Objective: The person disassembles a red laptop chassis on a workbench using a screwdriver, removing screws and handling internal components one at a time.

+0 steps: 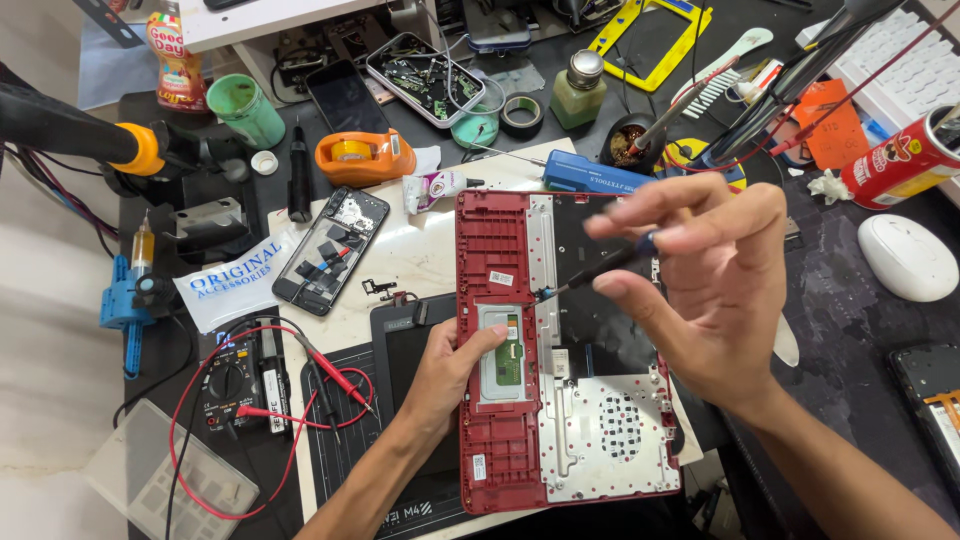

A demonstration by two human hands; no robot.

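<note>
Item: red plastic laptop base shell, lid side down, inner face up, centre of the frame on a pale work mat. Long axis runs top to bottom of the frame. Silver metal shielding and a dark panel fill its right half; a grey touchpad board sits in its left half.

Left hand: enters from the bottom centre, fingers bent over the shell's left rim, thumb pressed on the touchpad board, steadying the shell.

Right hand: enters from the lower right, hovering above the shell's right half, thumb and fingertips pinched on a slim black-shafted screwdriver with blue collar.

Key relation: the screwdriver's long axis slants from the handle at upper right down to the tip at lower left. The tip meets the silver strip just above the touchpad board, between both hands, nearer the left thumb.

Surroundings: opened black smartphone to the left; orange tape dispenser at upper left; black multimeter with red leads at lower left; white computer mouse at right.
</note>
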